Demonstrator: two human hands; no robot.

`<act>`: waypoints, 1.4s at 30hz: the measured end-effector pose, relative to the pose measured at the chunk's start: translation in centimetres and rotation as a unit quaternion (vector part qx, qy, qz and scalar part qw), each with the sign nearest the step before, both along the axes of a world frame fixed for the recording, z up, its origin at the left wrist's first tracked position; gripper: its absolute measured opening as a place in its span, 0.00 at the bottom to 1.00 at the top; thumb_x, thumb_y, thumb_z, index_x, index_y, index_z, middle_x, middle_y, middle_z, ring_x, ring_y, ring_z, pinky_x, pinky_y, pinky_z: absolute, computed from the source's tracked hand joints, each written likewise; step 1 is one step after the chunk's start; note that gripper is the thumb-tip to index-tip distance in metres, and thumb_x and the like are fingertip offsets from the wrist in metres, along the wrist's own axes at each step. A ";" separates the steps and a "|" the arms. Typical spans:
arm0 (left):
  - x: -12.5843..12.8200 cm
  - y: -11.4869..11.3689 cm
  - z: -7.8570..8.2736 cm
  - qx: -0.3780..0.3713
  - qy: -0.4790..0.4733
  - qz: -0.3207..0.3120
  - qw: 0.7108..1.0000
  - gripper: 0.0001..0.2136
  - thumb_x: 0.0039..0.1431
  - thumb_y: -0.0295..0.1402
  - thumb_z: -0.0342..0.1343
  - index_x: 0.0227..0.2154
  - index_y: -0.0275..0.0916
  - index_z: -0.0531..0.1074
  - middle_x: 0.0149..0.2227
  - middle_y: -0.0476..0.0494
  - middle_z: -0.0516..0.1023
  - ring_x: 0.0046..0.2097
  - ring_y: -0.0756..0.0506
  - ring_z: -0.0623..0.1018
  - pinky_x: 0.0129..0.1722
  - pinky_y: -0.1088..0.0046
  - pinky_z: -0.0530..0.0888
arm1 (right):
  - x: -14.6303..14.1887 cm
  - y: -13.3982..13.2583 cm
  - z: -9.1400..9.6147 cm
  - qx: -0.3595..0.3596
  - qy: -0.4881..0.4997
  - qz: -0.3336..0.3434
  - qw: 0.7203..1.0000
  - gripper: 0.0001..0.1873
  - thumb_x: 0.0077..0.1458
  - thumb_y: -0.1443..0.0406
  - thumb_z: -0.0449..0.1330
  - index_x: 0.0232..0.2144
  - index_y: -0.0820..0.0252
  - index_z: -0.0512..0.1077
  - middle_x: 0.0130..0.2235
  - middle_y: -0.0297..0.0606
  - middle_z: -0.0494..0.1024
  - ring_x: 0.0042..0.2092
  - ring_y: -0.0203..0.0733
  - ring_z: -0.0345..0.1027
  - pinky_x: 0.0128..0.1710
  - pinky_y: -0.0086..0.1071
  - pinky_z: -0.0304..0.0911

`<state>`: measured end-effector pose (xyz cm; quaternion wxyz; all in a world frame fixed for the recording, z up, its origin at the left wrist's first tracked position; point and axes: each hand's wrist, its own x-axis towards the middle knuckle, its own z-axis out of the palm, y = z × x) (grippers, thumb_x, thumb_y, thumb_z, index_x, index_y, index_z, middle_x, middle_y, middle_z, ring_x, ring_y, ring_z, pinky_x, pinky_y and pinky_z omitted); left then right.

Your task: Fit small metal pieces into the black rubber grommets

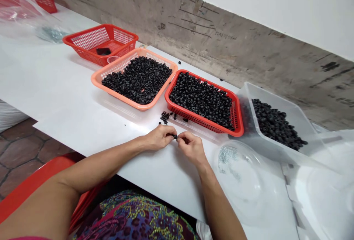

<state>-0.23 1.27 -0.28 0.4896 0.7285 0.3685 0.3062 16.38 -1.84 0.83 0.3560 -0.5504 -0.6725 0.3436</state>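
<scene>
Over the white table, my left hand [159, 137] and my right hand [191, 146] meet fingertip to fingertip. Between them they pinch a small black part [175, 137], mostly covered by the fingers. Just beyond my hands lies a little pile of loose black pieces [165, 116]. Behind that stands a red basket [238, 122] filled with round black ring-like parts [200, 98]. To its left, an orange basket [132, 104] holds many smaller black pieces [138, 77].
A translucent bin [249, 101] of black parts [276, 123] stands at the right. Near my right forearm is a clear round container [243, 181] with tiny shiny pieces. Farther left sit a red basket [83, 50] with a dark item and a plastic bag [22, 9]. A wall runs behind.
</scene>
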 end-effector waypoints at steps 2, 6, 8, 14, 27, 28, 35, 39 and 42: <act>-0.1 0.0 0.2 -0.034 -0.013 -0.009 0.999 0.07 0.50 0.25 0.49 0.29 0.36 0.72 0.27 0.49 0.72 0.31 0.50 0.70 0.33 0.76 0.66 | 0.3 0.2 0.4 -0.078 0.066 0.012 0.995 0.04 0.46 0.66 0.56 0.22 0.60 0.70 0.18 0.29 0.68 0.20 0.32 0.58 0.19 0.26 0.55; 0.0 -0.1 0.5 -0.070 -0.013 -0.006 0.997 0.06 0.49 0.25 0.50 0.27 0.35 0.72 0.25 0.50 0.71 0.30 0.51 0.69 0.31 0.76 0.65 | 0.3 0.4 0.4 -0.133 0.109 0.015 0.985 0.04 0.44 0.66 0.57 0.23 0.61 0.69 0.17 0.29 0.67 0.18 0.30 0.56 0.17 0.25 0.52; 0.1 -0.2 0.4 -0.076 -0.001 0.001 0.997 0.06 0.49 0.24 0.49 0.27 0.34 0.71 0.25 0.50 0.70 0.29 0.51 0.68 0.30 0.76 0.64 | 0.0 0.3 -0.1 -0.115 0.081 0.010 0.990 0.04 0.44 0.66 0.57 0.21 0.61 0.69 0.17 0.29 0.67 0.19 0.30 0.56 0.17 0.25 0.52; 0.1 -0.3 0.2 -0.069 0.010 0.013 0.997 0.07 0.48 0.23 0.48 0.27 0.34 0.71 0.26 0.49 0.71 0.30 0.50 0.69 0.31 0.75 0.64 | -0.1 0.1 -1.1 -0.036 0.027 -0.016 0.999 0.05 0.45 0.67 0.56 0.19 0.59 0.68 0.18 0.29 0.67 0.22 0.32 0.58 0.21 0.26 0.55; 0.5 -1.0 0.5 0.054 -0.055 -0.012 0.997 0.09 0.54 0.24 0.48 0.31 0.36 0.73 0.31 0.47 0.65 0.36 0.49 0.67 0.39 0.71 0.66 | 1.4 1.1 -1.3 -0.276 0.364 0.124 0.881 0.22 0.40 0.54 0.68 0.34 0.62 0.70 0.30 0.39 0.78 0.32 0.42 0.75 0.27 0.30 0.68; 0.5 -0.9 0.4 0.069 -0.052 -0.009 0.996 0.08 0.54 0.25 0.48 0.31 0.36 0.73 0.32 0.46 0.64 0.37 0.49 0.67 0.39 0.71 0.66 | 1.4 1.0 -1.3 -0.285 0.373 0.134 0.873 0.22 0.41 0.55 0.68 0.36 0.63 0.71 0.32 0.40 0.78 0.33 0.42 0.75 0.30 0.31 0.69; 0.5 -0.4 -0.4 0.082 -0.072 0.006 0.994 0.08 0.53 0.24 0.51 0.33 0.38 0.74 0.41 0.43 0.63 0.46 0.46 0.66 0.49 0.66 0.65 | 1.2 1.1 -1.6 -0.294 0.399 0.150 0.855 0.26 0.41 0.56 0.68 0.43 0.63 0.73 0.40 0.42 0.76 0.39 0.39 0.72 0.42 0.35 0.69; 0.9 -0.5 -0.6 -0.023 -0.152 0.017 0.988 0.13 0.51 0.26 0.53 0.41 0.38 0.72 0.39 0.43 0.66 0.42 0.47 0.68 0.43 0.68 0.68 | 1.0 1.1 -1.5 -0.267 0.410 0.124 0.863 0.23 0.42 0.59 0.68 0.43 0.60 0.75 0.39 0.40 0.77 0.36 0.37 0.71 0.38 0.33 0.68; 1.2 -0.9 -0.6 -0.108 -0.182 0.016 0.977 0.26 0.48 0.29 0.57 0.53 0.37 0.63 0.42 0.42 0.67 0.39 0.48 0.69 0.40 0.69 0.69 | 0.8 1.0 -1.5 -0.236 0.404 0.104 0.878 0.20 0.42 0.60 0.68 0.40 0.59 0.76 0.36 0.39 0.77 0.35 0.38 0.70 0.37 0.32 0.66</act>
